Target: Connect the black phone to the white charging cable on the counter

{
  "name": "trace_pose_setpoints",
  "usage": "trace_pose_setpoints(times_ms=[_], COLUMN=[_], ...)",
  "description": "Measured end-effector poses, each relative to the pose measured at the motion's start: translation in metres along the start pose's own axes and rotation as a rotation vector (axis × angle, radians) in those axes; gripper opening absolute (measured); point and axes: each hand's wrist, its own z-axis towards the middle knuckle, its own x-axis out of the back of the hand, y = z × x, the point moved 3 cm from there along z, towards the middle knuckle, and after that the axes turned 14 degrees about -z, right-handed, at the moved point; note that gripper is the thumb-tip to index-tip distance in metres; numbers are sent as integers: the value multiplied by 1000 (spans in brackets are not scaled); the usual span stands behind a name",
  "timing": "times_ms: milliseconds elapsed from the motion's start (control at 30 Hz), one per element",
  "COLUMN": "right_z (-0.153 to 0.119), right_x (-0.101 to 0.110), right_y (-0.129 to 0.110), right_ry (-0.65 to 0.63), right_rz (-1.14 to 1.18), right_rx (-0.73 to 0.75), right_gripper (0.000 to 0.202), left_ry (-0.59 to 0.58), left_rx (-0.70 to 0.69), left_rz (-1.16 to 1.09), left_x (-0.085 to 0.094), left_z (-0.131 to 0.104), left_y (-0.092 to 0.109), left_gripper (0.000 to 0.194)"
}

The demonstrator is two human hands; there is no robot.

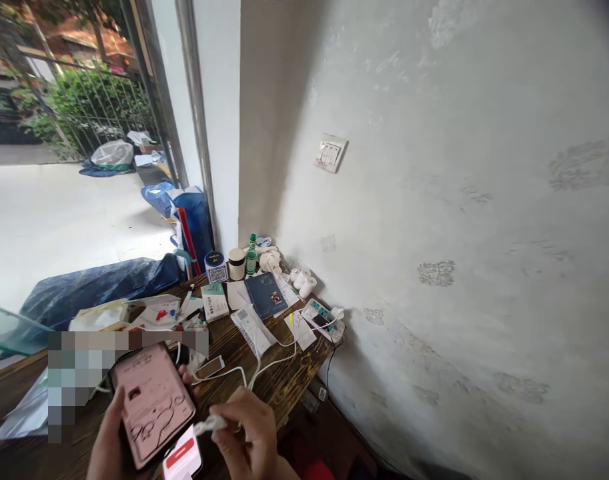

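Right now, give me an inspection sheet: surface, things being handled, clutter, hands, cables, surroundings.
Surface: dark brown wooden desk, grain visible.
Things handled: black rectangular device with a pink screen; white cable plug; smaller phone with a red-and-white screen.
Clutter: navy-blue flat booklet, narrow green bottle, white cylindrical rolls.
Hands: left hand holds the device; right hand pinches the plug at the phone's edge; whether it is inserted, I cannot tell.
Cables: white cords cross the desk near a white power strip with green sockets.
Surroundings: patchy grey wall, white square switch panel.
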Motion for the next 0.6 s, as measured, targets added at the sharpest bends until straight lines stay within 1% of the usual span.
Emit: trace_pose_setpoints(times_ms=[33,67,100,133,167,233,367,467,533,567,600], right_z=[-1,-1,-1,0,1,4,4,3,2,1,0], right_x=[-2,-4,-5,-7,-8,-10,-12,-14,-16,-18,-19], right_y=[-4,-6,-7,-9,-11,-15,-25,-27,-24,-22,-18], right_ry=[19,17,-3,-28,-60,-122,-192,-218,-234,-235,-234], right_rz=[26,48,72,103,136,174,182,212,225,225,229], right_rx=[-118,-245,-355,-434,-480,-533,-586,-610,-610,-610,-617], right_gripper=[19,19,23,29,35,43,51,54,54,54,55], left_ry=[-51,-100,-146,-219,-279,-379,-442,-478,-443,-403,-348], left_rx=[11,-1,-18,-36,-47,-48,-19,-11,-48,-64,-80], left_rz=[-79,-129,-173,-228,-266,-334,-385,-368,-316,-273,-226], left_x=[-16,-31,-43,-53,-60,-68,-65,-58,-44,-31,-15], left_z=[-7,-14,-20,-26,-30,-35,-40,-43,-39,-34,-27], left_y=[1,3,4,5,5,6,5,7,9,10,10], left_gripper=[53,51,49,49,49,50,54,55,53,52,52])
